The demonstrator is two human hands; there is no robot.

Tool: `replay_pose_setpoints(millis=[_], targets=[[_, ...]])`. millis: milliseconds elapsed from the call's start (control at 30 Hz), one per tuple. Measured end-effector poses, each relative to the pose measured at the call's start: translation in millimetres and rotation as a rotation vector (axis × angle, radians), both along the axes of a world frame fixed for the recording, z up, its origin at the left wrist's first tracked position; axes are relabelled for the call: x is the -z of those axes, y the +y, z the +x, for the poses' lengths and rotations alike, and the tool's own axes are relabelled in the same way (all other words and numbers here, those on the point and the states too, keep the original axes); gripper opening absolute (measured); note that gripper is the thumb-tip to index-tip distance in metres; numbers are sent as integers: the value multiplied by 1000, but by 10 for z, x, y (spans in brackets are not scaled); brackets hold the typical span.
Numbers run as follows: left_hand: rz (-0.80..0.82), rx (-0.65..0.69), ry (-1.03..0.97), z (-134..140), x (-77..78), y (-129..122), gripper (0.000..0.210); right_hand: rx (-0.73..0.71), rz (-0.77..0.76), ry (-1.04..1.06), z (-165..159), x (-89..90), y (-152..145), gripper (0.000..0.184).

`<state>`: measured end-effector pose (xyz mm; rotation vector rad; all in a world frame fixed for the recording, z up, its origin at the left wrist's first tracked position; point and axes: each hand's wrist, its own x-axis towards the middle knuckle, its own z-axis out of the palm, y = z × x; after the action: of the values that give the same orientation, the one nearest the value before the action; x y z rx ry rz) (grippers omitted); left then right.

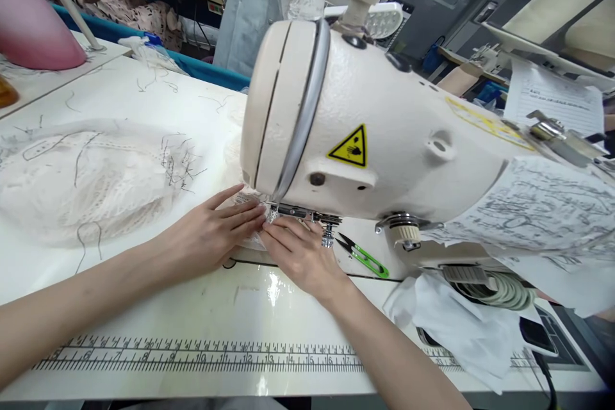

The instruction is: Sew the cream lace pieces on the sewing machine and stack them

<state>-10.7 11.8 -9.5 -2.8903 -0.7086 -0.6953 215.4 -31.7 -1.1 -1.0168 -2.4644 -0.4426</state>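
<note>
My left hand (pixel 214 230) lies flat, fingers stretched out, on a piece of white lace fabric (pixel 254 242) left of the needle area. Close beside it, my right hand (pixel 302 256) has its fingers bent and pressed together at the fabric's edge, in front of the presser foot. Most of the fabric under both hands is hidden. Above them looms the white head of a sewing machine (pixel 384 122). Green-handled thread snips (pixel 365 256) lie just right of my right hand, their blades pointing toward it.
A heap of pale lace (pixel 96 186) with loose dark threads spreads on the left. A ruler strip (pixel 202 357) runs along the table's front. White cloth (pixel 446 314) lies at right, below paper sheets (pixel 542 205). Another person (pixel 254 6) stands behind the machine, holding lace.
</note>
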Motion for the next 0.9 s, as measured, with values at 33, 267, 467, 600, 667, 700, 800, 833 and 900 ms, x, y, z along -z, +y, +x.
replay_pose_setpoints(millis=[33, 267, 467, 600, 667, 700, 800, 833, 900], targets=[[-8, 2, -2, -6, -2, 14, 50, 5, 7, -1, -15, -2, -4, 23], [31, -1, 4, -7, -21, 53, 46, 34, 24, 11, -90, -12, -1, 21], [71, -39, 55, 15, -60, 24, 41, -30, 37, 38, -104, -14, 16, 19], [84, -34, 86, 22, -121, 8, 40, -53, 29, 62, -97, -15, 36, 18], [87, -47, 92, 24, -127, 1, 40, -77, 27, 62, -93, -15, 46, 17], [81, -56, 95, 27, -120, -3, 40, -85, 26, 61, -91, -15, 50, 17], [57, -95, 84, 38, -72, -22, 40, -78, 24, 71, -88, -10, 53, 18], [51, -106, 80, 43, -55, -30, 41, -71, 24, 79, -88, -9, 51, 18], [44, -123, 93, 55, -36, -50, 41, -60, 21, 91, -90, -5, 44, 17]])
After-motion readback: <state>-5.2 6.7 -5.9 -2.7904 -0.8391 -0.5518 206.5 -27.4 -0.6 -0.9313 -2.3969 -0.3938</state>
